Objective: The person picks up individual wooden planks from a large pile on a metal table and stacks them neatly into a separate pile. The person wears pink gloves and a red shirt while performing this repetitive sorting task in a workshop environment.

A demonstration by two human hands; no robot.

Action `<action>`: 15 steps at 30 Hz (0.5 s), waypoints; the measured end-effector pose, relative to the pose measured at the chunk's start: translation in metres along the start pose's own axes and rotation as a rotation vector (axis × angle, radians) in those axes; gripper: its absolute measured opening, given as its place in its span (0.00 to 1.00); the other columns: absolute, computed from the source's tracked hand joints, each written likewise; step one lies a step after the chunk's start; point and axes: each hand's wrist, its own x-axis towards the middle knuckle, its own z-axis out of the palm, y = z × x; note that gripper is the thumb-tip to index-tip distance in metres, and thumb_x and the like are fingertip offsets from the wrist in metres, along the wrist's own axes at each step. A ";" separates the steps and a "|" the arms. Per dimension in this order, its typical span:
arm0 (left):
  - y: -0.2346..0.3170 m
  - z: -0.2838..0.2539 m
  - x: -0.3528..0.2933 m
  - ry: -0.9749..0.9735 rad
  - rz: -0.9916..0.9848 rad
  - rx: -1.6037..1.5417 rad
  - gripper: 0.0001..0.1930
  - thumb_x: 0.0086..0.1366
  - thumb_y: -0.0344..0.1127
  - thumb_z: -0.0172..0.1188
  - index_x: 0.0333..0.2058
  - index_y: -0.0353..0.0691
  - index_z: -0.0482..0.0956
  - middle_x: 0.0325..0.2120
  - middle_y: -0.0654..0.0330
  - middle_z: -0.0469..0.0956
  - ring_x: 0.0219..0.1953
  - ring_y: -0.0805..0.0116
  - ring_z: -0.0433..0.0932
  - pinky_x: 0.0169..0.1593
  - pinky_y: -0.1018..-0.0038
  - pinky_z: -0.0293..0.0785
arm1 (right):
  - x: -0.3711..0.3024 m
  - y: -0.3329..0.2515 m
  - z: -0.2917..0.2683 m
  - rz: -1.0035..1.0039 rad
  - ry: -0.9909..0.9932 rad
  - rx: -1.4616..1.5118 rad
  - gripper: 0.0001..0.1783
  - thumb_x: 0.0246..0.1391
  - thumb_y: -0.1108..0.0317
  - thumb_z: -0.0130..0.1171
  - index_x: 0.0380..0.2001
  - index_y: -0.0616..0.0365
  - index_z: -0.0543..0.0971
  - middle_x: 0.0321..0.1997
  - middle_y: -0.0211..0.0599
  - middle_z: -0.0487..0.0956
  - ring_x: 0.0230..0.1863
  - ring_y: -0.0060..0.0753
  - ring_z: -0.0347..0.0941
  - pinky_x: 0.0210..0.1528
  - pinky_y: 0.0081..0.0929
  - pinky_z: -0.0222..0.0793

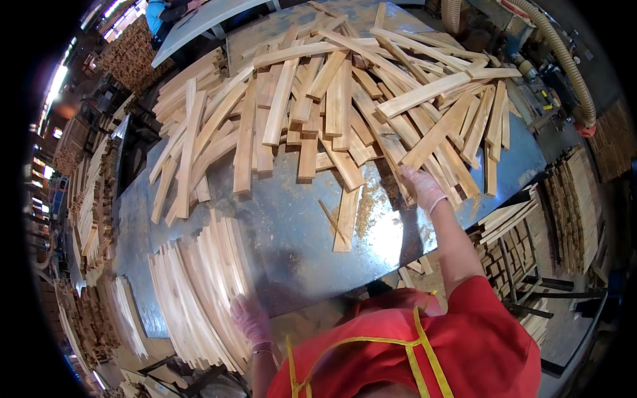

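Note:
My left hand (249,321), in a pinkish knit glove, is closed at the near right edge of a neat row of pale wooden strips (199,285). Its fingers are around the near end of the outermost strip (239,262), which is slightly blurred. Farther right, my right hand (423,188), gloved alike, is closed on the near end of a wooden board (439,136) in the loose heap. That board slants away to the upper right over other boards. The fingers' undersides are hidden.
A large heap of crisscrossed wooden boards (325,93) covers the far part of the metal table (292,245). One board (347,222) juts toward me, with sawdust beside it. Stacked wood (507,249) stands at the right; a ribbed hose (564,46) hangs at the far right. Another person (159,18) is at the far left.

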 end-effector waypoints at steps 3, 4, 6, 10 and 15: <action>0.038 -0.019 -0.002 -0.066 0.168 -0.065 0.40 0.59 0.40 0.73 0.70 0.41 0.69 0.68 0.44 0.70 0.72 0.39 0.66 0.74 0.51 0.63 | -0.017 0.008 0.006 -0.004 -0.040 -0.134 0.33 0.62 0.54 0.71 0.61 0.66 0.76 0.50 0.45 0.84 0.50 0.39 0.79 0.60 0.36 0.73; 0.057 -0.025 -0.005 -0.100 0.189 -0.141 0.40 0.59 0.40 0.74 0.69 0.40 0.70 0.69 0.43 0.70 0.71 0.39 0.67 0.73 0.52 0.65 | -0.041 0.007 0.026 0.150 -0.008 -0.269 0.30 0.63 0.52 0.68 0.56 0.67 0.78 0.44 0.46 0.83 0.43 0.40 0.80 0.50 0.39 0.77; 0.105 -0.030 -0.001 -0.198 0.250 -0.340 0.40 0.59 0.40 0.74 0.69 0.39 0.70 0.68 0.43 0.70 0.70 0.40 0.69 0.70 0.54 0.69 | -0.112 0.044 0.053 0.117 -0.069 -0.306 0.29 0.64 0.50 0.66 0.53 0.67 0.79 0.41 0.46 0.83 0.41 0.39 0.80 0.47 0.38 0.78; 0.214 -0.032 0.011 -0.630 0.238 -0.654 0.42 0.62 0.47 0.72 0.71 0.36 0.66 0.64 0.42 0.76 0.67 0.43 0.75 0.68 0.56 0.72 | -0.204 0.145 0.070 0.154 -0.441 -0.465 0.27 0.64 0.48 0.65 0.50 0.64 0.81 0.39 0.39 0.84 0.41 0.35 0.79 0.50 0.36 0.75; 0.220 0.019 0.004 -0.791 0.235 -0.500 0.49 0.55 0.54 0.75 0.73 0.42 0.66 0.60 0.41 0.79 0.61 0.42 0.80 0.64 0.58 0.75 | -0.160 0.059 0.077 -0.346 -0.524 -1.061 0.24 0.63 0.46 0.62 0.51 0.54 0.82 0.51 0.49 0.83 0.54 0.54 0.79 0.56 0.48 0.74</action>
